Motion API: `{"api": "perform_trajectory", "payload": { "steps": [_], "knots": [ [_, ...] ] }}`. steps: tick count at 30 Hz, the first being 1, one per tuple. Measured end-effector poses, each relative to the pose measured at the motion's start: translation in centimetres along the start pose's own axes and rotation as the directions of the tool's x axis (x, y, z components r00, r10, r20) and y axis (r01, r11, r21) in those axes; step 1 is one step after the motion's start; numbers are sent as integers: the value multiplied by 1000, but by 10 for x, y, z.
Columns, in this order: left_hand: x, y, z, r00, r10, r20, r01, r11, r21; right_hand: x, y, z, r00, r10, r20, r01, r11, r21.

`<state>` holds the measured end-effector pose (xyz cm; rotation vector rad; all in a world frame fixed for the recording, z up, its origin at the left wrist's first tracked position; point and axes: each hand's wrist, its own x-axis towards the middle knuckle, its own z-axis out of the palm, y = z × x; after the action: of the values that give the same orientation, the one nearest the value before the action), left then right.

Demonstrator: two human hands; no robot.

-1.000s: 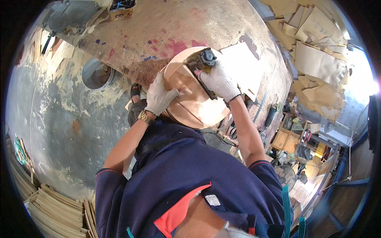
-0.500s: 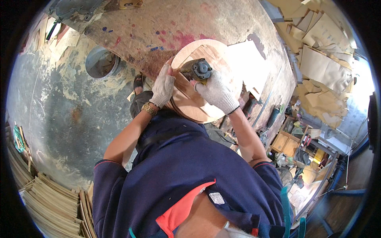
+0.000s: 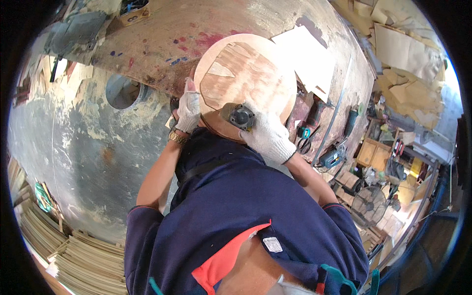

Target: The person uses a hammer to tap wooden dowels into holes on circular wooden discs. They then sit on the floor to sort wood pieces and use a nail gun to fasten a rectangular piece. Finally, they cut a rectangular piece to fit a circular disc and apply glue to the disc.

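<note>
A round wooden board (image 3: 255, 73) of pale wood lies at the table's near edge, with a darker patch of rough, streaky grain across its face. My left hand (image 3: 189, 110), in a white work glove with a wristwatch below it, grips the board's left rim, fingers along the edge. In my gloved right hand (image 3: 269, 135) is a handheld power tool (image 3: 241, 116) with a dark, round, screwed end cap. The tool sits over the near part of the board. Its underside, where it meets the wood, is hidden.
White sheets (image 3: 307, 61) lie right of the board on the stained table (image 3: 162, 39). Further right are a blue-green power tool (image 3: 332, 157), scissors (image 3: 305, 145) and a fan (image 3: 368, 204). A bucket (image 3: 124, 92) stands on the floor at left; stacked wood strips (image 3: 88, 265) lie lower left.
My right hand has brought the power tool from the middle of the board to its near edge, uncovering the streaky patch. The view has shifted somewhat; my left hand remains at the left rim.
</note>
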<state>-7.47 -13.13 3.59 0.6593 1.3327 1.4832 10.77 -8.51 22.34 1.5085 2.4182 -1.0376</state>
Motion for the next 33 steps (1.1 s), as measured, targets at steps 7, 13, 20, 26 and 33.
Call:
{"api": "perform_trajectory", "payload": {
  "steps": [7,13,20,26,33],
  "knots": [
    [-4,60,14,865,501,42,-358,555,750,-33,47,-8,956,261,-133,-219,937,272],
    [-38,92,100,847,1,531,-336,776,534,-32,22,-28,834,377,-402,20,708,706],
    [-40,71,113,855,-22,518,-333,743,581,-23,13,-16,747,458,-482,116,625,772],
    [-37,91,86,749,-235,619,-307,705,639,-27,-12,-1,665,694,-276,1,369,930],
    [-37,105,59,585,-369,722,-433,611,663,-45,-28,16,600,703,-382,181,346,921]
  ]
}}
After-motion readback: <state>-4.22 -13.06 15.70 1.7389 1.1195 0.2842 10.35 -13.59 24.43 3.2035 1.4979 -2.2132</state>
